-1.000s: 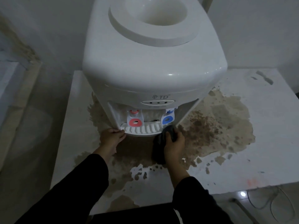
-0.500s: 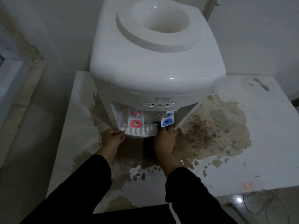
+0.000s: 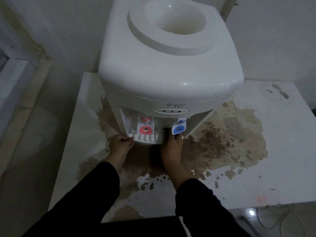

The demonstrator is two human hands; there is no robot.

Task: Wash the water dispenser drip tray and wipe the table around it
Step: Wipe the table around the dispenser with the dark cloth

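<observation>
A white water dispenser (image 3: 171, 74) stands on a white table (image 3: 282, 151). Its slotted white drip tray (image 3: 147, 139) sits at the base of the front recess, below the red tap (image 3: 145, 130) and the blue tap (image 3: 178, 129). My left hand (image 3: 119, 146) pinches the tray's left end. My right hand (image 3: 172, 149) reaches to the tray's right end under the blue tap, its fingertips partly hidden. A dark shape (image 3: 153, 154) lies under my right wrist; I cannot tell if it is a cloth or shadow.
A large brown stain (image 3: 222, 137) spreads over the table in front and to the right of the dispenser. Walls close off the back and left. Cables (image 3: 282, 219) and a small light lie on the floor past the table's front right edge.
My right hand, which held a dark cloth by the tray, has moved up to the tray's right end. The left hand has stayed on the left end. The view shifted slightly down.
</observation>
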